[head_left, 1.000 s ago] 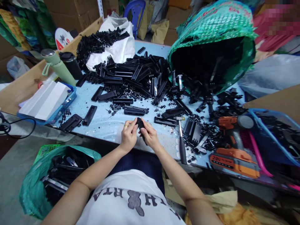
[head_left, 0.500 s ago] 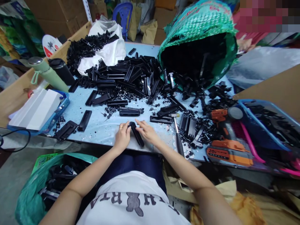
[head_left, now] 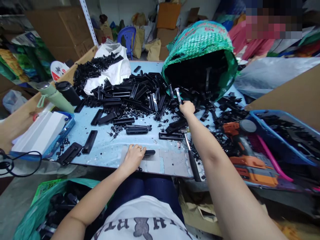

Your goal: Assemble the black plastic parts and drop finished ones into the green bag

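The left hand (head_left: pixel 133 156) lies near the front edge of the desk (head_left: pixel 105 146). Its fingers are bent over one end of a black piece (head_left: pixel 150 152) and press it flat. The right hand (head_left: pixel 187 107) is stretched far out to the black parts (head_left: pixel 200 100) spilling from the green sack (head_left: pixel 200 43). Its fingers are curled, but I cannot tell if it has got one. The arm passes just beside the hammer (head_left: pixel 191 156), whose handle ends right at the desk edge. A bump could knock it to the floor. The parts look tangled, so pulling one could drag others along.
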`<state>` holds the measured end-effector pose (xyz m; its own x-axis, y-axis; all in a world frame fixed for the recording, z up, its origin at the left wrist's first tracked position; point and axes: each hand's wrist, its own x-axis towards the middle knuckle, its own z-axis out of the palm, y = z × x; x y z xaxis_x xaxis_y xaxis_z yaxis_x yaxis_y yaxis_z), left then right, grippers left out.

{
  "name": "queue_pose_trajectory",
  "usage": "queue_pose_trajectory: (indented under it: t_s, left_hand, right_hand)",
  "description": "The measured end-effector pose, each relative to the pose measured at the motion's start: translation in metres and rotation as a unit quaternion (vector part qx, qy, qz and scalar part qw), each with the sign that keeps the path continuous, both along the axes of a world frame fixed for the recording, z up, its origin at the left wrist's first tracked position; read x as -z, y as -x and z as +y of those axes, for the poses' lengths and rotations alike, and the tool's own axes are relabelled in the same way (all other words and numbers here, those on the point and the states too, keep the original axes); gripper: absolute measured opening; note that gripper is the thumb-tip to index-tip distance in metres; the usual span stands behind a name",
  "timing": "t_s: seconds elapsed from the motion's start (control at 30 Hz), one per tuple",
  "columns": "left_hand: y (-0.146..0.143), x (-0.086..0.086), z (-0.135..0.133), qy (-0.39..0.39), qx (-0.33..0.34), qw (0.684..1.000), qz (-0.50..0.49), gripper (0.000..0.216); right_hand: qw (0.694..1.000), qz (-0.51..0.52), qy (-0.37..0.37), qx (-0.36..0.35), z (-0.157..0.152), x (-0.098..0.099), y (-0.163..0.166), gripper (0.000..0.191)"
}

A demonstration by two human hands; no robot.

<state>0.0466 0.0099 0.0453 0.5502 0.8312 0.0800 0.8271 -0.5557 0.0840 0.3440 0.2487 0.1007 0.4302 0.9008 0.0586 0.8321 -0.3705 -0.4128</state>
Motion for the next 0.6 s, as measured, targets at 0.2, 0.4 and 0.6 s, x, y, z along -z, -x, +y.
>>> queue_pose_trajectory:
  t_s: [0.2, 0.4, 0.6]
  left_hand:
    - [0.013, 0.003, -0.006, 0.101, -0.071, 0.963, -0.239, 0.049]
    - [-0.013, -0.002, 0.016, 0.249, -0.182, 0.736, -0.602, 0.045]
    - [-0.043, -0.008, -0.005, 0.25, -0.214, 0.736, -0.591, 0.05]
  right_hand:
    - [0.98, 0.109, -0.154, -0.062, -0.096, 0.015, -0.034, 0.043]
    - [0.877, 0.439, 0.001, -0.194, -0.223, 0.031, 0.006, 0.049]
    - [0.845, 0.278, 0.169, -0.424, -0.269, 0.026, 0.055, 0.053]
